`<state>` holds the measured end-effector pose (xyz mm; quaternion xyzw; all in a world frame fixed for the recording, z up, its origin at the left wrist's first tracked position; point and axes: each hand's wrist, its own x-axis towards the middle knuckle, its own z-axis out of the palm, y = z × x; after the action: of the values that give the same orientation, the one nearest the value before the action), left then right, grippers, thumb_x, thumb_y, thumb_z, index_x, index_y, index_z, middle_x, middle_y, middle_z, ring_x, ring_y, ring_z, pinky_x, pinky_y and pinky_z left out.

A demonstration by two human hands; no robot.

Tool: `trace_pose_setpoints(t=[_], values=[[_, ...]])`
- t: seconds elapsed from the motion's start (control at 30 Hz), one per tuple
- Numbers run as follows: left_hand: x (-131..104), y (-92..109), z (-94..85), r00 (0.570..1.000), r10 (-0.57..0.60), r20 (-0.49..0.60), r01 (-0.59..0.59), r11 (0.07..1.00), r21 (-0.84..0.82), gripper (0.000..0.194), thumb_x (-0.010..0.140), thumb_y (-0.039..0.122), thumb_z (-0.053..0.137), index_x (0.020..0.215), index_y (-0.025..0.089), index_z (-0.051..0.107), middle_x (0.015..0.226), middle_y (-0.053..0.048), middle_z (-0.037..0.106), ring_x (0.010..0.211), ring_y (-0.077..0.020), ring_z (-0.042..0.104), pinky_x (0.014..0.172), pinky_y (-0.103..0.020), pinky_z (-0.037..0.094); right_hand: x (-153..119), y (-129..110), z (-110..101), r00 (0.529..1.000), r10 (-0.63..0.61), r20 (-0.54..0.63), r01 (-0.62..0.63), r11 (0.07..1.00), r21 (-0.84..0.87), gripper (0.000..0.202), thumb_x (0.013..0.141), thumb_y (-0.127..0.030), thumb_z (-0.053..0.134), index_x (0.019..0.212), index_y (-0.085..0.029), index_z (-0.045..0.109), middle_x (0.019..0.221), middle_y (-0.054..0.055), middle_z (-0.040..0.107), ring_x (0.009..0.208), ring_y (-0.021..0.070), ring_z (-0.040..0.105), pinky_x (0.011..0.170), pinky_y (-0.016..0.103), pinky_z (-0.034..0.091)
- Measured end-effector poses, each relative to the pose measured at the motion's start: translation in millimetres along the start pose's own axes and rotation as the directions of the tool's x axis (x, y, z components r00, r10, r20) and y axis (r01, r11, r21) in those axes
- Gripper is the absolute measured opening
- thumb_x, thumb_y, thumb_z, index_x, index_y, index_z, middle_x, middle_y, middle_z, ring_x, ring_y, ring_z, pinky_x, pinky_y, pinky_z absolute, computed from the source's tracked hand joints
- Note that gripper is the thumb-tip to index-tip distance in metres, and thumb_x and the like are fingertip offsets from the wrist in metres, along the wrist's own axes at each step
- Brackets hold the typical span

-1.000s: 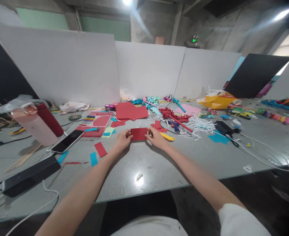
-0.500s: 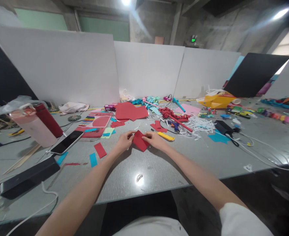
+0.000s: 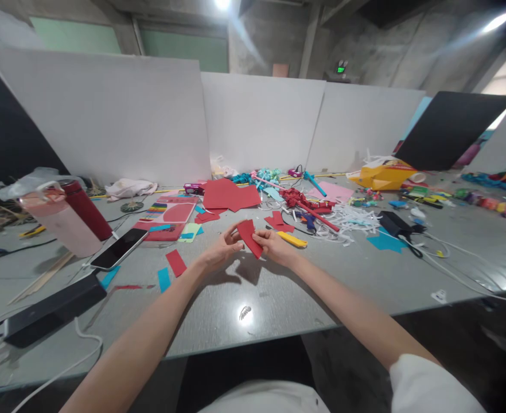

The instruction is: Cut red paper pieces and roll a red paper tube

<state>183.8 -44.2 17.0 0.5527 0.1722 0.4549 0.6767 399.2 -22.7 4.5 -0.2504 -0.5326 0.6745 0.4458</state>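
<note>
A small piece of red paper [image 3: 249, 237] is held up in the middle, tilted, with its shadow on the grey table below. My right hand [image 3: 272, 245] pinches its right edge between thumb and fingers. On the other side, my left hand [image 3: 224, 250] has its thumb and fingers apart, the fingertips close to the paper's upper left edge. Whether they touch it I cannot tell. Just beyond my right hand lie a yellow cutter [image 3: 292, 239] and red scraps [image 3: 277, 221]. Nearer my left forearm are a red strip [image 3: 176, 263] and a blue strip [image 3: 164, 279].
Large red paper [image 3: 231, 195] and white paper shreds [image 3: 351, 221] lie farther back. To the left stand a pink bottle [image 3: 66, 221] and a red bottle, beside a phone [image 3: 119, 249] and a black power strip [image 3: 55, 310]. White panels [image 3: 261, 123] border the back.
The red paper has turned and been lifted off the table, now looking narrower. My left hand's fingers have opened and moved slightly away from it, while my right hand keeps its pinch.
</note>
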Motion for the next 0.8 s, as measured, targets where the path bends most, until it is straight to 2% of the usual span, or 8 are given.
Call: trace_pose_setpoints(t=[0.2,0.37,0.43,0.5,0.6,0.67,0.73,0.8], values=[[0,-3,2.0,0.999,-0.015,-0.044,0.015,1.000,0.009,0.075,0.077,0.032,0.091,0.145,0.030,0.059,0.143,-0.013,0.066,0.129,-0.0290,0.062,0.110,-0.043,0.044,-2,1,3,0.999,0.017,0.044,-0.016,1.000,-0.004,0.032,0.079,-0.045,0.089,0.098,-0.019,0.082,0.101,0.006,0.078,0.086,0.0159,0.070,0.080,0.026,0.055],[2,-4,1.1,0.993,-0.028,-0.115,0.030,0.999,0.019,0.060,0.086,0.035,0.083,0.142,0.032,0.062,0.132,-0.009,0.071,0.116,-0.0232,0.067,0.102,-0.038,0.048,0,5,0,0.998,0.017,0.057,-0.015,0.999,-0.051,0.034,0.082,-0.047,0.087,0.104,-0.022,0.082,0.116,0.007,0.076,0.093,0.0161,0.070,0.081,0.027,0.056],[4,-4,-1.3,0.989,-0.048,-0.141,0.049,0.999,0.007,0.056,0.088,0.035,0.080,0.141,0.033,0.063,0.131,-0.008,0.071,0.115,-0.0224,0.067,0.099,-0.036,0.050,2,7,-2,0.999,0.009,0.032,-0.005,0.994,-0.112,0.034,0.082,-0.049,0.086,0.102,-0.022,0.081,0.112,0.006,0.076,0.088,0.0152,0.068,0.075,0.027,0.055],[5,-4,-4.8,0.984,-0.068,-0.164,0.066,0.998,-0.018,0.053,0.089,0.035,0.079,0.140,0.033,0.063,0.133,-0.007,0.070,0.117,-0.0220,0.067,0.096,-0.034,0.051,5,9,-5,1.000,-0.008,-0.006,0.007,0.974,-0.225,0.036,0.083,-0.052,0.084,0.100,-0.021,0.080,0.100,0.006,0.076,0.078,0.0144,0.066,0.069,0.027,0.053],[5,-3,-10.5,0.972,-0.119,-0.203,0.108,0.992,-0.063,0.056,0.091,0.040,0.077,0.144,0.032,0.059,0.135,-0.008,0.070,0.115,-0.0218,0.068,0.090,-0.031,0.052,7,9,-9,0.999,-0.046,-0.029,0.030,0.910,-0.415,0.045,0.085,-0.058,0.079,0.110,-0.021,0.076,0.092,0.006,0.075,0.067,0.0141,0.061,0.063,0.029,0.052],[5,-2,-12.9,0.960,-0.164,-0.226,0.146,0.985,-0.096,0.061,0.092,0.045,0.076,0.147,0.029,0.057,0.135,-0.011,0.070,0.112,-0.0230,0.069,0.087,-0.032,0.053,6,8,-10,0.991,-0.130,-0.036,0.094,0.853,-0.513,0.055,0.085,-0.061,0.077,0.125,-0.023,0.070,0.109,0.009,0.074,0.079,0.0175,0.065,0.068,0.032,0.056],[3,0,-13.0,0.953,-0.201,-0.226,0.178,0.977,-0.119,0.065,0.092,0.050,0.074,0.149,0.027,0.054,0.132,-0.014,0.071,0.110,-0.0248,0.071,0.087,-0.034,0.053,1,4,-7,0.967,-0.253,-0.018,0.192,0.778,-0.598,0.070,0.085,-0.062,0.077,0.142,-0.027,0.058,0.136,0.013,0.064,0.108,0.0238,0.066,0.084,0.040,0.059],[2,2,-10.7,0.953,-0.234,-0.194,0.213,0.969,-0.124,0.068,0.092,0.051,0.074,0.152,0.026,0.051,0.127,-0.015,0.073,0.106,-0.0259,0.072,0.086,-0.035,0.053,-5,-1,-2,0.937,-0.344,0.070,0.301,0.687,-0.661,0.091,0.081,-0.063,0.081,0.157,-0.031,0.042,0.158,0.015,0.046,0.137,0.0287,0.053,0.105,0.048,0.053]])
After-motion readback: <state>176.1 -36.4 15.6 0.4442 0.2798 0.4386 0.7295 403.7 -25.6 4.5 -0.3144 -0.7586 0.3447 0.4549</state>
